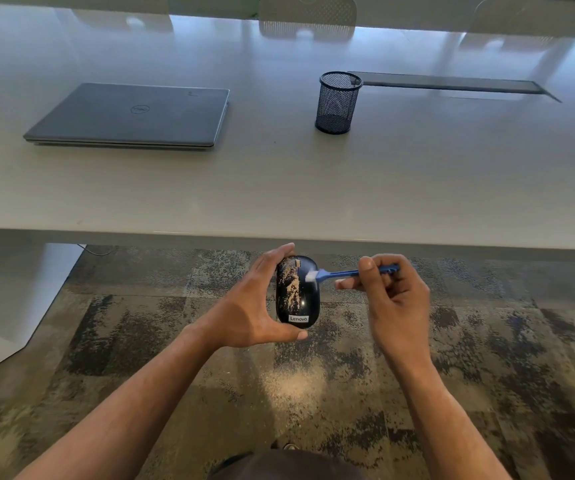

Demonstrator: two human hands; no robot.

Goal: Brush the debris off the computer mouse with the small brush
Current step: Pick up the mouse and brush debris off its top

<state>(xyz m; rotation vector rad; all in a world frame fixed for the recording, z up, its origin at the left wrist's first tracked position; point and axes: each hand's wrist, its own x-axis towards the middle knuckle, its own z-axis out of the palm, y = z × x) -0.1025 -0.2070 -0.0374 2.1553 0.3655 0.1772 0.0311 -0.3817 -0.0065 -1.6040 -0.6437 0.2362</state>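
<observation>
Behind hands: table [279,188] with laptop [133,116] (closed), mesh cup [338,102].

A white label reading "Lenovo" sits at the near end of the dark computer mouse [298,292], and the round Dell logo marks the lid of the closed laptop [133,116] near the table's left edge.

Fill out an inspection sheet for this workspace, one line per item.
Surface: pale table, bare near its front edge.
Job's things: mouse streaked with tan debris; small brush with bristles on its top.
Clutter: closed laptop, mesh pen cup.
Grippers: left hand holds the mouse; right hand pinches the brush.
Cables: one under the table.
Surroundings: mottled carpet with fallen debris; chairs beyond.
</observation>
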